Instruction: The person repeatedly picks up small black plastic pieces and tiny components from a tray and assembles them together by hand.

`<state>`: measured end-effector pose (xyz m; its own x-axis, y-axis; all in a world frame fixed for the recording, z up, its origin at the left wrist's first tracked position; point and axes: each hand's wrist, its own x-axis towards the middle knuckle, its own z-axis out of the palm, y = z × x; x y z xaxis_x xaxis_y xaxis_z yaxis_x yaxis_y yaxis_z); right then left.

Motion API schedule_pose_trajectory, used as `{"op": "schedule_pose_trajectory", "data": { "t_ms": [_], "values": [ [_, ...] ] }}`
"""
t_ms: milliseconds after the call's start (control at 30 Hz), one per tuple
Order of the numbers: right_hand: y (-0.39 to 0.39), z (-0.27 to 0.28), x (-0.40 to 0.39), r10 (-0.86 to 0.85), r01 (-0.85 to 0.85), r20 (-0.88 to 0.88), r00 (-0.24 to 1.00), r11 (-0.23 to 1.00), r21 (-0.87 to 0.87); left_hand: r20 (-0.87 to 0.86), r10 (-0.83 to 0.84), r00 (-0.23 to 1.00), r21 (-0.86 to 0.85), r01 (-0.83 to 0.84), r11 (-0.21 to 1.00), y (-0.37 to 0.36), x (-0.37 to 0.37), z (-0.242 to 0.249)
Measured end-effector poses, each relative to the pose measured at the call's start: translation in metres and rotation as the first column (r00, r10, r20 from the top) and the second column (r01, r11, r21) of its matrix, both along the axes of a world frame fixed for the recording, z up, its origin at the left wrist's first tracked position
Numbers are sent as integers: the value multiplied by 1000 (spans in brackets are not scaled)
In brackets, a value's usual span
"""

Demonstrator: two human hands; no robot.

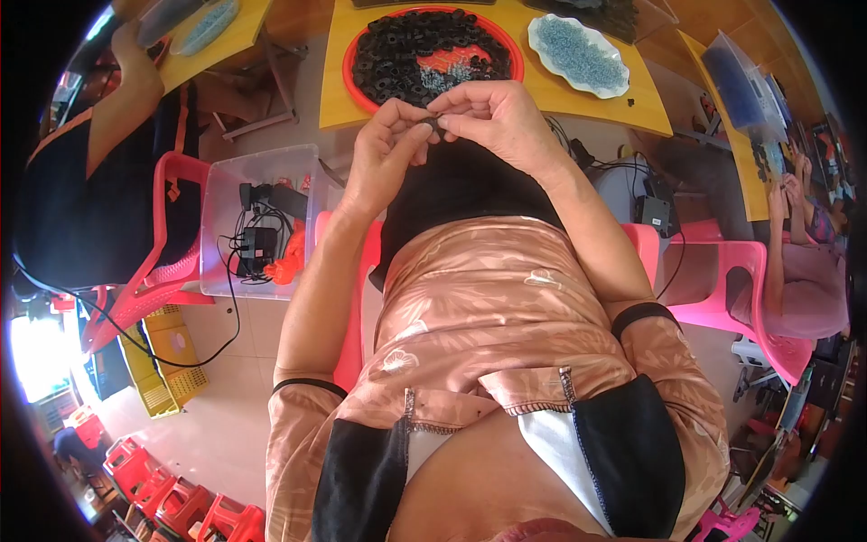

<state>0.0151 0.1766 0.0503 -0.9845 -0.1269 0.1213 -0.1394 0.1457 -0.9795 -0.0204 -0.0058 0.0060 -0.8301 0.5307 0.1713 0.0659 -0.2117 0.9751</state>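
Both hands meet in front of the table's near edge, fingertips together around a small black part (433,123). My left hand (384,154) pinches it from the left, thumb and forefinger closed. From the other side, the thumb and forefinger of my right hand (497,122) press at the same spot. Fingers hide most of the part, so I cannot tell its exact kind. Just beyond the hands sits a round red tray (517,68) heaped with black ring-like pieces (384,54) and some small grey-blue pieces (444,76). A white scalloped plate (617,88) of small pale-blue pieces (573,52) stands to its right.
The yellow table (646,101) spans the front. On the floor at left, a clear plastic bin (212,226) holds black adapters and cables. Pink chairs (172,217) flank me, a person (99,199) sits at left, another person (799,280) at right. Red stools (181,501) stand behind.
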Motion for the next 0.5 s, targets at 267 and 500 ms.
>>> {"op": "schedule_pose_trajectory", "data": {
  "t_ms": [267, 500],
  "values": [
    [-1, -18, -9, 35, -36, -15, 999, 998, -56, -34, 60, 998, -99, -63, 993, 1, 1, -6],
    [14, -5, -4, 106, -71, 163, 981, 976, -208, 8, -17, 1000, 34, 17, 999, 5, 7, 0]
  ]
}}
